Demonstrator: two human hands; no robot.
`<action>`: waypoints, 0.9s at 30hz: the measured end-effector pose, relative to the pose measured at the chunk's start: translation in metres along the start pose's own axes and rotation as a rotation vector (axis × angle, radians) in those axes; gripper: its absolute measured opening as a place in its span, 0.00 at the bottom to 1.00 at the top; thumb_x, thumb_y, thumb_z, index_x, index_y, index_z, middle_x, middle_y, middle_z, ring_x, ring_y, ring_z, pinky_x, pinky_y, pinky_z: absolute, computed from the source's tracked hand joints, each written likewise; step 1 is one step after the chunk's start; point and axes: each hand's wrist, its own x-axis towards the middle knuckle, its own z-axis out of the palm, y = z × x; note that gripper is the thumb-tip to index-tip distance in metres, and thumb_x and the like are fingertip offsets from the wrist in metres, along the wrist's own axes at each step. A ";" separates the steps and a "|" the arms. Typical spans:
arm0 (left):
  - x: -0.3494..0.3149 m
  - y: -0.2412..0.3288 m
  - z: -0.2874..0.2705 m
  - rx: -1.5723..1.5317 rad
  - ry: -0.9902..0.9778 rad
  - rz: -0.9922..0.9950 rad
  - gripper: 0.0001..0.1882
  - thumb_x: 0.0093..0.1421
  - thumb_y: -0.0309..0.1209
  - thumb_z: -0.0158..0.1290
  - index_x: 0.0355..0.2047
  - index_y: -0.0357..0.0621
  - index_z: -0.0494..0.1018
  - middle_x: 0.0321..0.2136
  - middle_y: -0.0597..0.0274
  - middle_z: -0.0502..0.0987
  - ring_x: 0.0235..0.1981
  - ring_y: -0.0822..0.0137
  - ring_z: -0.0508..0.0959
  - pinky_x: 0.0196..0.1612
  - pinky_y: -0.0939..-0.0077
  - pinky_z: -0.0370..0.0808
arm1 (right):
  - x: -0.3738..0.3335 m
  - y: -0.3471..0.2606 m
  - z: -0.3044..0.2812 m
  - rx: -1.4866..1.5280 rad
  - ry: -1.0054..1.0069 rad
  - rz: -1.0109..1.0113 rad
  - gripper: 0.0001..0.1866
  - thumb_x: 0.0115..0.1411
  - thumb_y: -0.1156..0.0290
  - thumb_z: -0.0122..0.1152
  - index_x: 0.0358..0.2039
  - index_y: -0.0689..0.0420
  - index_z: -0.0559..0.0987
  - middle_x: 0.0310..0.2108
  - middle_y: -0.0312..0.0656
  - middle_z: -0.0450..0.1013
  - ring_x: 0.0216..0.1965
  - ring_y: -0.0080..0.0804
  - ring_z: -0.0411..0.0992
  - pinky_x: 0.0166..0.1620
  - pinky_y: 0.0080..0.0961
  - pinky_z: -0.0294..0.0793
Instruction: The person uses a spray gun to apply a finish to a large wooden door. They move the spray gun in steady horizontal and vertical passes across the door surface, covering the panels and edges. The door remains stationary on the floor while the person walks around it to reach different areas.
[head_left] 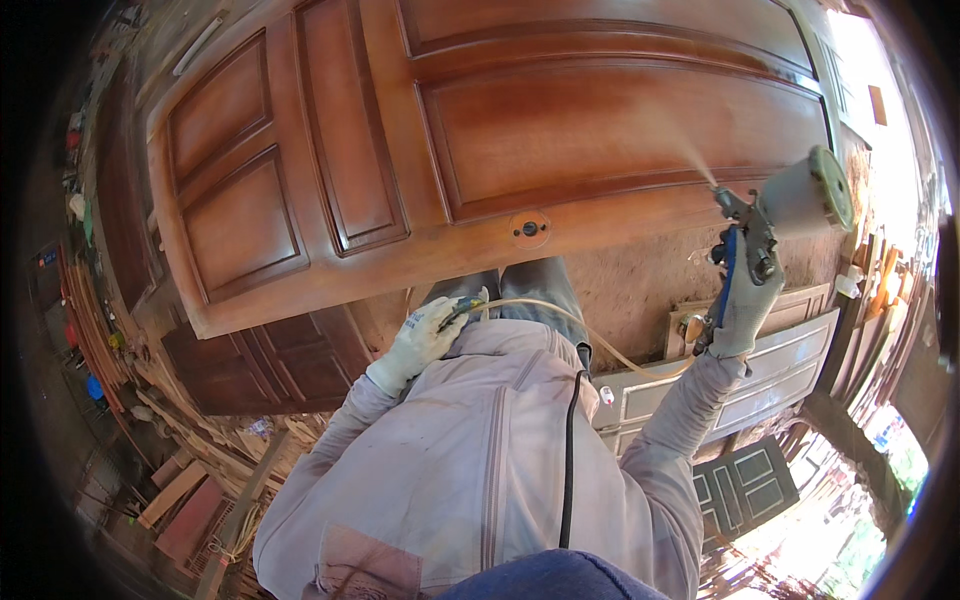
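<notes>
Right hand (745, 305) squeezing spray gun (770, 215) (mist coming out), big brown door (500, 130) close by, left hand (425, 335) pinching hose (560, 315).

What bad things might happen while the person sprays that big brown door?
1. The pale hose runs from the left hand across the body to the spray gun in the right hand; it might snag or drag over the wet wooden door.
2. The mist drifts in open air and could settle on the grey doors lying nearby.
3. Staying on one spot too long may cause runs.
</notes>
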 end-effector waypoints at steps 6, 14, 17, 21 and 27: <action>0.016 0.013 -0.011 -0.157 -0.174 -0.090 0.13 0.62 0.32 0.56 0.44 0.37 0.74 0.36 0.47 0.78 0.39 0.48 0.78 0.42 0.61 0.74 | -0.013 -0.003 0.007 0.008 0.163 -0.141 0.19 0.63 0.77 0.56 0.55 0.59 0.77 0.35 0.35 0.79 0.27 0.16 0.70 0.30 0.16 0.70; 0.010 -0.003 -0.014 -0.087 -0.209 -0.066 0.15 0.62 0.33 0.55 0.46 0.36 0.74 0.40 0.46 0.79 0.41 0.49 0.79 0.44 0.63 0.75 | -0.084 -0.027 0.031 0.242 -0.378 0.166 0.24 0.59 0.83 0.58 0.58 0.61 0.74 0.43 0.38 0.78 0.34 0.17 0.72 0.38 0.17 0.74; 0.009 -0.007 -0.016 -0.046 -0.232 -0.062 0.15 0.63 0.31 0.54 0.47 0.35 0.75 0.41 0.46 0.79 0.41 0.52 0.80 0.45 0.66 0.76 | -0.095 -0.017 0.041 0.379 -0.526 0.053 0.25 0.58 0.84 0.59 0.57 0.63 0.73 0.43 0.39 0.78 0.35 0.18 0.74 0.39 0.17 0.76; 0.006 -0.015 -0.015 -0.065 -0.257 -0.081 0.14 0.62 0.33 0.55 0.45 0.37 0.75 0.40 0.46 0.79 0.41 0.49 0.79 0.45 0.63 0.75 | -0.092 -0.026 0.037 0.382 -0.521 0.250 0.23 0.59 0.82 0.60 0.57 0.65 0.73 0.41 0.41 0.78 0.35 0.19 0.75 0.39 0.19 0.78; 0.011 -0.003 -0.021 -0.070 -0.273 -0.081 0.14 0.61 0.34 0.57 0.43 0.39 0.76 0.37 0.48 0.79 0.40 0.48 0.78 0.43 0.60 0.75 | -0.073 0.007 0.004 0.257 -0.088 0.174 0.13 0.62 0.76 0.61 0.47 0.61 0.79 0.30 0.37 0.78 0.26 0.17 0.73 0.27 0.14 0.69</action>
